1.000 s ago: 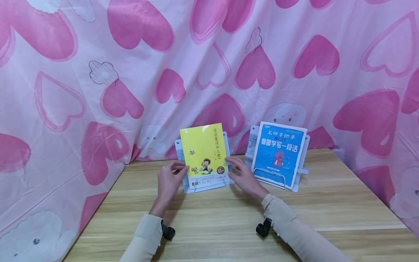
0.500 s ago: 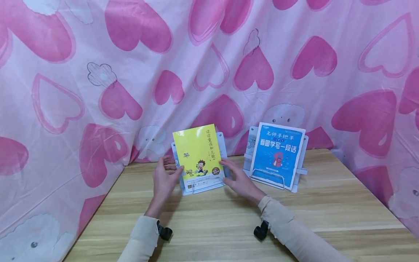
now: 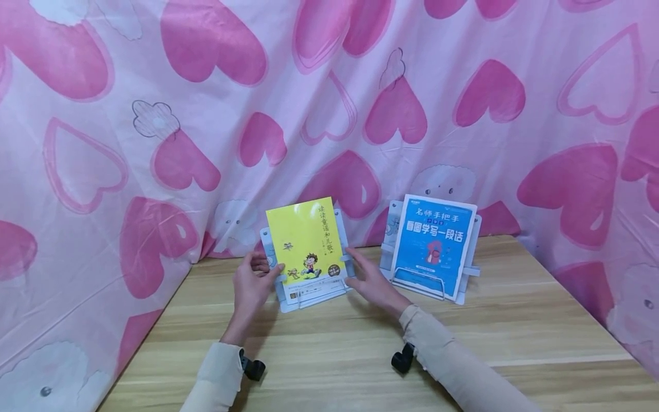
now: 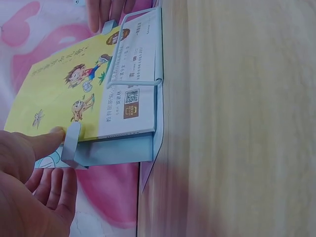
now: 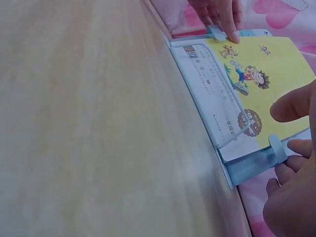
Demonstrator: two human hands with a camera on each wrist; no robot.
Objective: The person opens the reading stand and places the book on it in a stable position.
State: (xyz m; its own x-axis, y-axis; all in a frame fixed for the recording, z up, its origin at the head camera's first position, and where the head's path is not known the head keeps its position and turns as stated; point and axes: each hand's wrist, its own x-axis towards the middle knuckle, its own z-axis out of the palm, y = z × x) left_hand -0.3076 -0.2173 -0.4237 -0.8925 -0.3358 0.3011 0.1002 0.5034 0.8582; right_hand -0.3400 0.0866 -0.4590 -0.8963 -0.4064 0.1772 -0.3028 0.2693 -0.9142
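A yellow children's book (image 3: 301,237) leans upright on a pale blue book stand (image 3: 341,222), with a wire rest (image 4: 133,83) across its lower front. My left hand (image 3: 251,285) grips the stand's left edge. In the left wrist view its thumb (image 4: 47,143) lies at the book's edge beside a side clip (image 4: 72,143), and its fingers curl behind. At the opposite edge my right hand (image 3: 374,286) holds the stand: its fingers (image 5: 291,168) are at the other clip (image 5: 277,148), and its thumb (image 5: 291,104) overlaps the yellow cover in the right wrist view.
A blue book (image 3: 432,246) stands on a second, similar stand (image 3: 471,272) to the right. Both stands are near the back of the wooden table (image 3: 329,355). Behind them hangs a pink heart-patterned cloth (image 3: 319,86). Black cameras (image 3: 403,358) sit on both wrists.
Both hands have shifted the stand with the yellow book to the left and turned it slightly. The right thumb and fingers have stayed at its right edge. The blue book keeps its place.
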